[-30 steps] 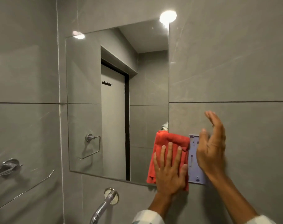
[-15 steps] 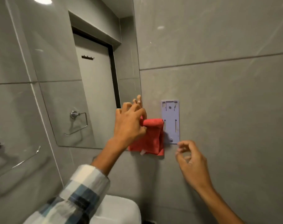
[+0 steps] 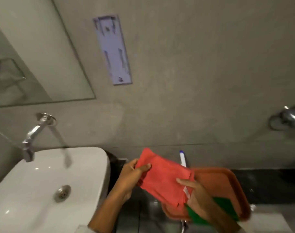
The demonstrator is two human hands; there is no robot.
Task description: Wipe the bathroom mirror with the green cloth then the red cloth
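I hold the folded red cloth [image 3: 163, 179] between both hands, low in the view, over the left end of a brown tray [image 3: 227, 180]. My left hand [image 3: 133, 177] grips its left edge. My right hand [image 3: 192, 194] grips its lower right corner. The green cloth [image 3: 225, 207] lies in the tray, partly hidden under my right hand and the red cloth. The mirror [image 3: 34, 56] hangs on the wall at the upper left, only its lower right corner showing.
A white basin [image 3: 42, 185] sits at the lower left under a chrome tap [image 3: 34, 132]. A pale purple wall plate [image 3: 113, 49] is beside the mirror. A chrome fitting [image 3: 289, 116] sticks out at the right. A white and blue object [image 3: 183, 158] stands behind the tray on the dark counter.
The red cloth has come off the mirror's lower right corner and down over the tray, now held by both hands. The view has swung down to the basin and counter.
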